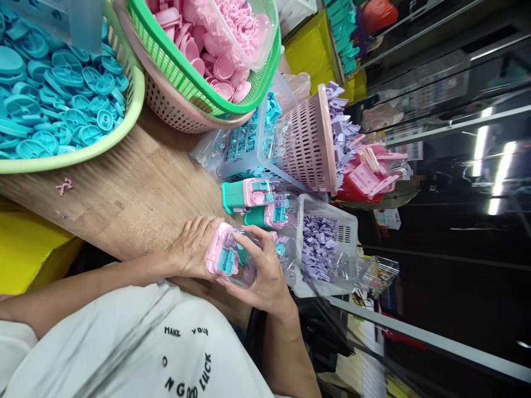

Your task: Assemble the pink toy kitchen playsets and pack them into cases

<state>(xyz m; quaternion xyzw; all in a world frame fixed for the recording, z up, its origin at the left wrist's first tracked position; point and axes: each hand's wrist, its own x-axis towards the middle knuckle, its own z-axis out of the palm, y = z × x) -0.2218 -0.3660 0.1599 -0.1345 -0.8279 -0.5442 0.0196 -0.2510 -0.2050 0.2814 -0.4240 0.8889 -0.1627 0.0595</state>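
Note:
Between my two hands is a small plastic toy [224,257] with a pink frame, a blue inset part and a clear cover. My left hand [193,243] is closed round its pink end from the left. The fingers and thumb of my right hand [267,271] grip the clear cover from the right. Just beyond my hands, two similar toys with green bases lie side by side: a nearer toy [255,216] and a farther toy [236,196]. Another pink and blue piece shows partly behind my right hand.
Baskets of blue parts [130,121] and pink parts [199,91] stand at the back left. A pink basket [309,143] of lilac parts is tipped sideways in view. To the right is a white bin [348,221] of purple pieces. A small pink piece [64,186] lies on the wooden table [124,204].

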